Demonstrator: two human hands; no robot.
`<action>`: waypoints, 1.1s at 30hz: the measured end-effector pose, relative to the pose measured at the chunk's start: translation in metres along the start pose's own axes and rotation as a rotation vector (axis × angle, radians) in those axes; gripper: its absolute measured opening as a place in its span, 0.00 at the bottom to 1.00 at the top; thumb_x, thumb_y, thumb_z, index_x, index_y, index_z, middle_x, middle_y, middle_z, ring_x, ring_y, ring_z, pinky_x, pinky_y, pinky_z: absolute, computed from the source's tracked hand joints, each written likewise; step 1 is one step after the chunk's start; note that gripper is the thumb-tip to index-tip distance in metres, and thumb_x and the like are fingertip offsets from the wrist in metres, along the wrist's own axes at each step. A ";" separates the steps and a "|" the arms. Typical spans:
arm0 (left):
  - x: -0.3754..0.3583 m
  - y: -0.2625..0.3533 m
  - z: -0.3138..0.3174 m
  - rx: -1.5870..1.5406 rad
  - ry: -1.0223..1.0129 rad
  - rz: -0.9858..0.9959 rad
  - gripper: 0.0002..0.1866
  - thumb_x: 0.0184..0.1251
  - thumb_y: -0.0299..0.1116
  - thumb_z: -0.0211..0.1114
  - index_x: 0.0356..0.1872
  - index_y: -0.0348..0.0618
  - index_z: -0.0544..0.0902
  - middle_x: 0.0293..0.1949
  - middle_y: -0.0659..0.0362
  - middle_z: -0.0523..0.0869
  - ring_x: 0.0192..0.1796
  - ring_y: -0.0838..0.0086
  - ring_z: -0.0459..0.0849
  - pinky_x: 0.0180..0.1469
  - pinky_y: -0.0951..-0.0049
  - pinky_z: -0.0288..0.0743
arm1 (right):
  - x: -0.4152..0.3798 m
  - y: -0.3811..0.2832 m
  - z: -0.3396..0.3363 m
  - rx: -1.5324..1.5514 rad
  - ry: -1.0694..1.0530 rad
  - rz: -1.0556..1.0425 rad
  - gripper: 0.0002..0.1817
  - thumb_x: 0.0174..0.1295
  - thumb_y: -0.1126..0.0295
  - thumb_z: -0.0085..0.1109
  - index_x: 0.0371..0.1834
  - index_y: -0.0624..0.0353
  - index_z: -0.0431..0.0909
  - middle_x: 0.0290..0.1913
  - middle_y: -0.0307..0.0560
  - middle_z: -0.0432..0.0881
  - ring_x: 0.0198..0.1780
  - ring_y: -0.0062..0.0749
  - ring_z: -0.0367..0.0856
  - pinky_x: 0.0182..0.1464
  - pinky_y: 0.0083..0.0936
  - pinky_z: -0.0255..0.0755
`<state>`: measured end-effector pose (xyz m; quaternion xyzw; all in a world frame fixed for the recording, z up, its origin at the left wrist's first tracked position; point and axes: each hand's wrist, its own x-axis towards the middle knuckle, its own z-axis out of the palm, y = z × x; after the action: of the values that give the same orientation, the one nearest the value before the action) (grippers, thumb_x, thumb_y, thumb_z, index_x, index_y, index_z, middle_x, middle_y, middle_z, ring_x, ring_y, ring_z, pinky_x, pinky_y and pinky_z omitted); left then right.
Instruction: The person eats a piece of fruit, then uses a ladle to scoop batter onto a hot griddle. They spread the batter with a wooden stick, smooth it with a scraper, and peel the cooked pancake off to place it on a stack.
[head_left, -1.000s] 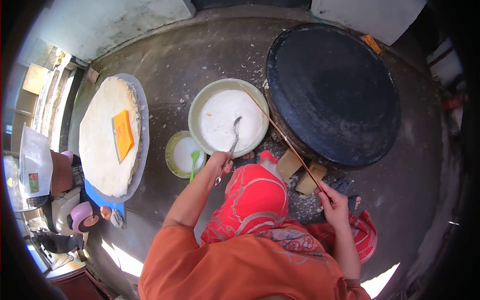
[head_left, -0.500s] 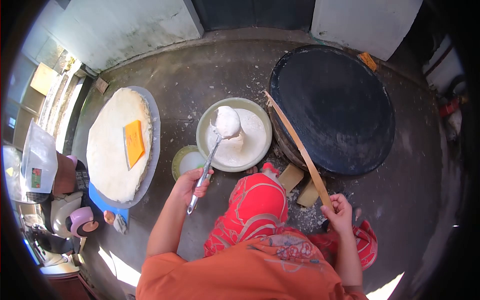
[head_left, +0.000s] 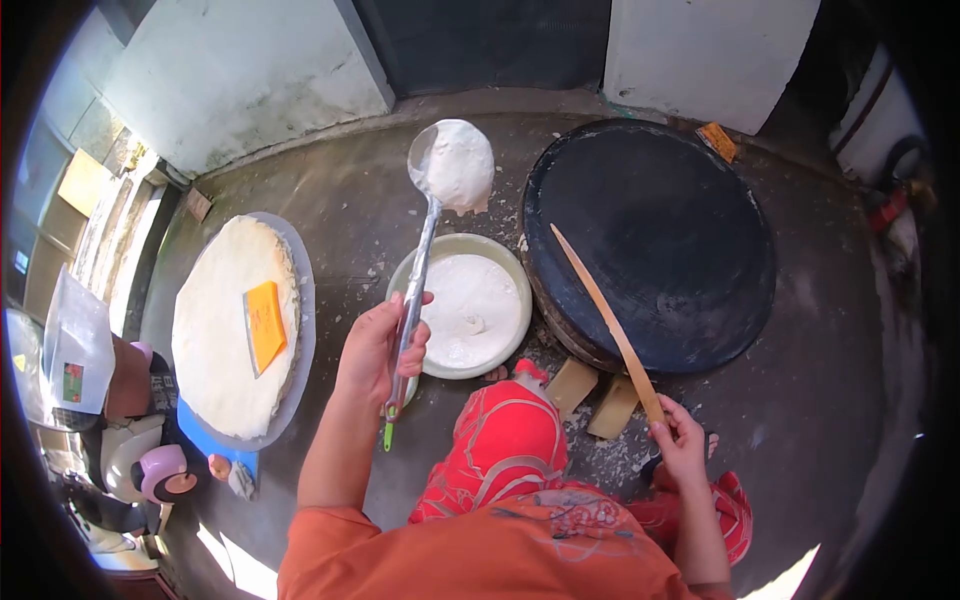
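Observation:
My left hand [head_left: 383,348] is closed round the handle of a metal ladle [head_left: 421,250], raised with its bowl beyond the far rim of the basin. White batter [head_left: 461,168] fills the ladle and bulges over its right side. Below it, the pale green basin [head_left: 524,310] holds more of the same batter. My right hand [head_left: 682,440] grips the lower end of a long, flat wooden spreader [head_left: 610,315]. The blade's pointed tip overlaps the left part of a big round black griddle [head_left: 650,235].
At left a stack of thin round flatbreads [head_left: 215,330] lies on a grey board, with an orange scraper [head_left: 265,325] on top. Wooden blocks [head_left: 613,408] sit by the griddle's near edge. Another orange scraper [head_left: 717,142] is at its far edge.
The ladle has risen from the basin and moved forward with batter in it. The spreader's tip has shifted from beside the griddle to over its surface.

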<state>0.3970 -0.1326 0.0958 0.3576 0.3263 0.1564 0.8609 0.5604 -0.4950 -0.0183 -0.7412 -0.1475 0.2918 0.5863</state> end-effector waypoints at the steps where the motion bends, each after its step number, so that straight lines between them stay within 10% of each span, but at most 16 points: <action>1: 0.012 -0.001 0.009 0.005 -0.021 -0.007 0.15 0.69 0.37 0.47 0.48 0.36 0.70 0.20 0.57 0.74 0.14 0.81 0.65 0.13 0.83 0.58 | 0.005 0.001 0.000 -0.107 0.054 -0.074 0.19 0.56 0.80 0.54 0.53 0.65 0.70 0.34 0.42 0.79 0.33 0.20 0.76 0.37 0.15 0.69; 18: 0.186 -0.115 0.074 0.174 0.099 0.062 0.04 0.66 0.29 0.48 0.33 0.41 0.69 0.21 0.61 0.72 0.17 0.81 0.69 0.15 0.82 0.63 | 0.124 -0.063 0.026 -0.722 0.210 -0.519 0.25 0.49 0.80 0.55 0.54 0.51 0.73 0.28 0.47 0.74 0.28 0.39 0.75 0.33 0.26 0.70; 33: 0.223 -0.113 0.076 0.448 0.140 0.082 0.07 0.66 0.29 0.49 0.41 0.40 0.73 0.19 0.63 0.71 0.16 0.83 0.65 0.14 0.81 0.60 | 0.136 -0.061 0.005 -0.732 0.237 -0.428 0.23 0.47 0.75 0.55 0.50 0.50 0.75 0.30 0.46 0.77 0.35 0.42 0.78 0.37 0.33 0.72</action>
<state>0.6171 -0.1377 -0.0453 0.5411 0.3969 0.1393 0.7282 0.6718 -0.3988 0.0044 -0.8810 -0.3233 0.0054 0.3453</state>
